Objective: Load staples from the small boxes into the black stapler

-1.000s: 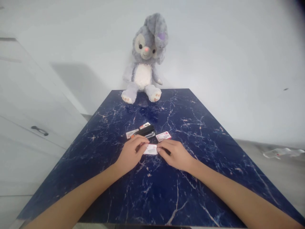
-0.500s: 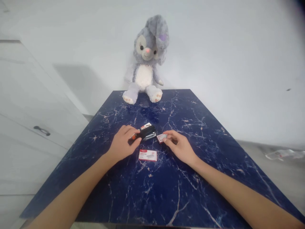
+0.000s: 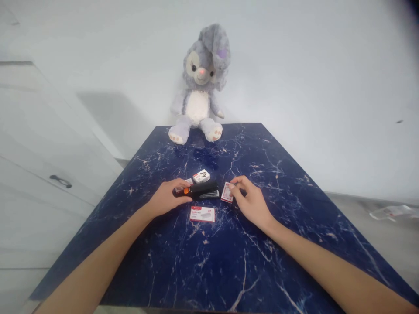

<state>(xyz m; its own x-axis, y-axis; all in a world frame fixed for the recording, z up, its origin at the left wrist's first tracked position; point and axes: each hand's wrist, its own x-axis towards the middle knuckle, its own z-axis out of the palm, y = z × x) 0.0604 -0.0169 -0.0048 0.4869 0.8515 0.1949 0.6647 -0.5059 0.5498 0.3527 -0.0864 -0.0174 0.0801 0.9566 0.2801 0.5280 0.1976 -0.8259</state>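
Note:
A black stapler (image 3: 204,189) with an orange part lies in the middle of the table, and my left hand (image 3: 166,196) grips its rear end between thumb and fingers. Just right of the stapler's front end, my right hand (image 3: 250,201) pinches a small red-and-white box (image 3: 226,192). Behind the stapler is a small white box (image 3: 201,175) with a dark picture on it. Partly covered by my left fingers and the stapler, another white item (image 3: 189,181) shows beside it. In front, a flat red-and-white staple box (image 3: 202,213) lies face up.
A grey plush rabbit (image 3: 199,87) sits at the back of the blue marbled table (image 3: 209,270), against the white wall. White cabinet doors with a dark handle (image 3: 60,181) stand at the left. Clear plastic (image 3: 391,213) lies on the floor at right.
The stapler has turned to lie more level and shifted slightly right and nearer. The box in my right hand has turned and moved a little right. The small white box behind shows more.

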